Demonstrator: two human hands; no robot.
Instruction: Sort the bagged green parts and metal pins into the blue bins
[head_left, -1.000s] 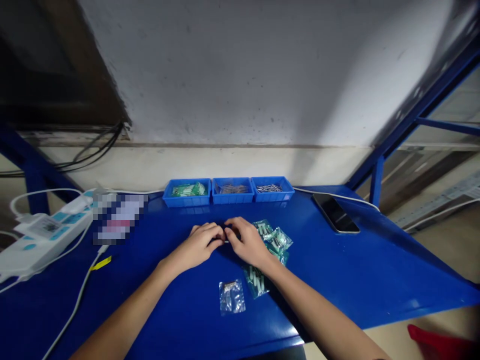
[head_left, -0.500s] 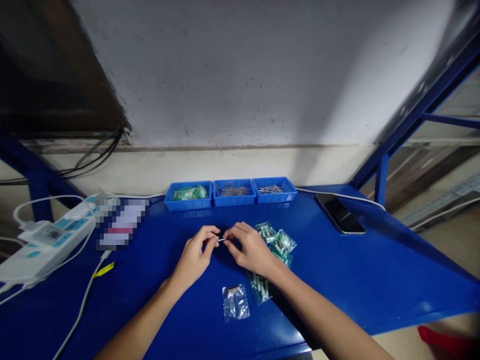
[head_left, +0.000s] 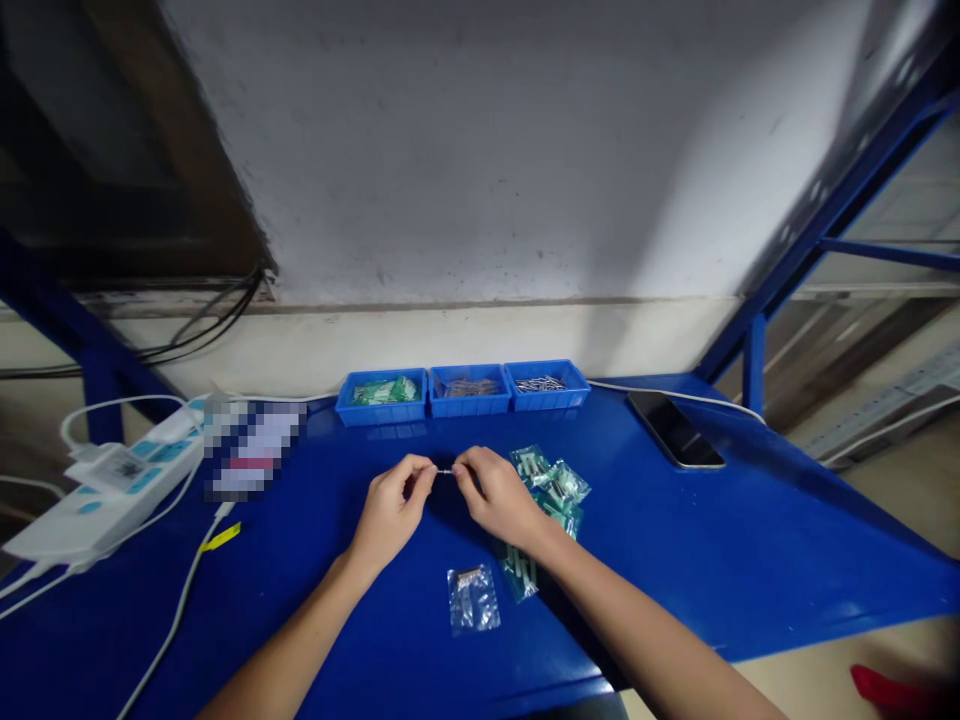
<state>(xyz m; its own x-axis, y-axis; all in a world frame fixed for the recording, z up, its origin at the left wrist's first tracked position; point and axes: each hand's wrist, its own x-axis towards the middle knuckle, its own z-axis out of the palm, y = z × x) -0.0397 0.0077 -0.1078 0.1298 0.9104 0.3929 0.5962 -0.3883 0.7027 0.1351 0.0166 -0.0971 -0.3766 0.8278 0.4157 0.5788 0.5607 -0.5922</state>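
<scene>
Between my two hands stretches a small thin metallic rod [head_left: 444, 472], too small to make out its exact kind. My left hand [head_left: 395, 500] pinches its left end between thumb and fingertips. The right end is pinched by my right hand [head_left: 495, 495], whose fingers hide that part. Beside and partly under my right wrist lie several green-tinted plastic packets [head_left: 562, 486] with pale pieces inside. Nearer the front edge, a clear plastic bag [head_left: 473, 600] holding small brownish parts lies flat on the blue table [head_left: 360, 640].
Along the wall stand three blue bins: one with green packets [head_left: 382, 412], one with brownish parts [head_left: 470, 404], one with metal pins or screws [head_left: 550, 399]. A black phone [head_left: 675, 430] lies right; a white power strip [head_left: 97, 505] with cables and a pixelated object [head_left: 255, 450] sit left.
My fingertips have drawn closer around the rod, which now lies level between both hands. The camera view has shifted slightly. Packets and bins keep their places.
</scene>
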